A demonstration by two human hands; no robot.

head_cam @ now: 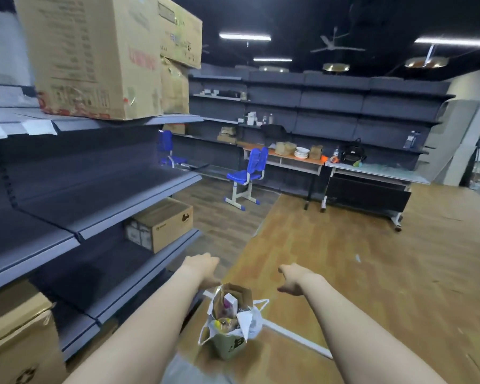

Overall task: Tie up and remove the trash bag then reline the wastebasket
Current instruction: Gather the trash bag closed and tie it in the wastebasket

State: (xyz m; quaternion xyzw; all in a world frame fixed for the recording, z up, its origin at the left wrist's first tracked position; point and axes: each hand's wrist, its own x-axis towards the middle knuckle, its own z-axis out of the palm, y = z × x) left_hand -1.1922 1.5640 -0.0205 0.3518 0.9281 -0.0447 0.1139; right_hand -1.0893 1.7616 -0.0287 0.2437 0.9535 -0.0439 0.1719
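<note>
A small olive-green wastebasket [231, 346] stands on the wooden floor between my forearms. A white plastic trash bag [254, 320] lines it, its handles hanging loose at the sides. Trash fills it: a brown paper bag [240, 293], a white and pink box [230, 302] and crumpled paper. My left hand [203, 266] reaches out above and beyond the basket, fingers bent downward, holding nothing that I can see. My right hand [295, 278] is stretched out to the right of the basket's top, fingers apart and empty.
Dark grey shelving [94, 195] runs along my left with cardboard boxes [161, 224] on it. A white strip [294, 335] lies on the floor by the basket. Blue chairs [247, 176], tables [369, 170] and more shelving stand at the far wall.
</note>
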